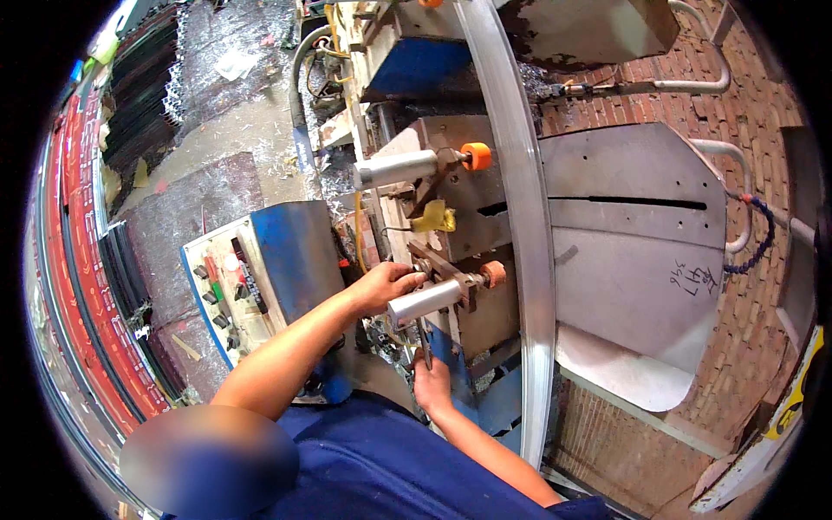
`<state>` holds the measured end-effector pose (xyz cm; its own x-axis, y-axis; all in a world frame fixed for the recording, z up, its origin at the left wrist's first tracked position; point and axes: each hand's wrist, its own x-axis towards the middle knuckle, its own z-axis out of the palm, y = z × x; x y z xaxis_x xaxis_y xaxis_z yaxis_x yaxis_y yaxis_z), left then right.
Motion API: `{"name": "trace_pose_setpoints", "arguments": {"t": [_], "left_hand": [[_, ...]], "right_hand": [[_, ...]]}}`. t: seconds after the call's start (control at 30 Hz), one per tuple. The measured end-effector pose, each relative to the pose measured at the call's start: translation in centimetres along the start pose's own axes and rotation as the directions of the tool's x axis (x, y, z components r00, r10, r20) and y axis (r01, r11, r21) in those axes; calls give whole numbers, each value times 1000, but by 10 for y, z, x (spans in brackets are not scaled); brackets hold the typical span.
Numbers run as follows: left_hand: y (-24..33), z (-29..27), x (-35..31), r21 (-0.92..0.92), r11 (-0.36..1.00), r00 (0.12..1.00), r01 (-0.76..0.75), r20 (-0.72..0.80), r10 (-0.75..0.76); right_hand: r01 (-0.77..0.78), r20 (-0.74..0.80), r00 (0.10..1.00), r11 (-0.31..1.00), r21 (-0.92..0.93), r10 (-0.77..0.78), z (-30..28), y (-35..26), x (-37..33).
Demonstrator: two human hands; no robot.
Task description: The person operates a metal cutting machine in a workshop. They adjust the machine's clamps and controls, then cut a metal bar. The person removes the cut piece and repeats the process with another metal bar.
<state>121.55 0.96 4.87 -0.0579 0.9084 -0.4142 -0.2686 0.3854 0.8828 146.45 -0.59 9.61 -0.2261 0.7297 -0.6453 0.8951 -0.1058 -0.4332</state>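
Observation:
My left hand [386, 288] reaches to a brown metal bracket [431, 256], its fingers pressed together at a small fitting beside it. A silver clamp cylinder [426, 303] with an orange round pad [493, 275] is mounted just beyond that hand. Below it, my right hand [432, 381] is closed around a thin dark metal rod [425, 340] that points up towards the cylinder; its far end is hard to make out. A second silver cylinder [397, 169] with an orange pad [476, 156] sits farther up. Past the pads runs a long pale metal profile [524, 199].
A blue-sided control box [295, 251] stands at left, with pens and several black knobs on its pale panel [227, 290]. Grey slotted machine plates [633, 251] lie right of the profile. Stacked red-wrapped profiles [82, 251] line the far left. Metal shavings litter the floor [212, 87].

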Motion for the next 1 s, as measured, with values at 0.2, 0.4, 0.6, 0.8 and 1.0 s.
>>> {"name": "trace_pose_setpoints", "arguments": {"t": [0.2,0.4,0.6,0.8,1.0], "left_hand": [[1,0,3,87,996,1000,-5,-23,7],[3,-2,0,200,979,998,-49,-34,57],[6,-2,-2,274,957,993,-91,-50,109],[-7,-1,3,257,960,989,-111,-64,132],[-19,-4,-3,167,979,992,-119,-24,125]], "right_hand": [[44,-45,998,993,111,-40,21,3,13],[107,-38,994,986,131,-103,54,35,47],[316,-193,939,933,170,-283,78,38,64],[222,-125,971,960,170,-203,72,37,65],[182,-121,978,977,112,-169,58,21,34]]}}
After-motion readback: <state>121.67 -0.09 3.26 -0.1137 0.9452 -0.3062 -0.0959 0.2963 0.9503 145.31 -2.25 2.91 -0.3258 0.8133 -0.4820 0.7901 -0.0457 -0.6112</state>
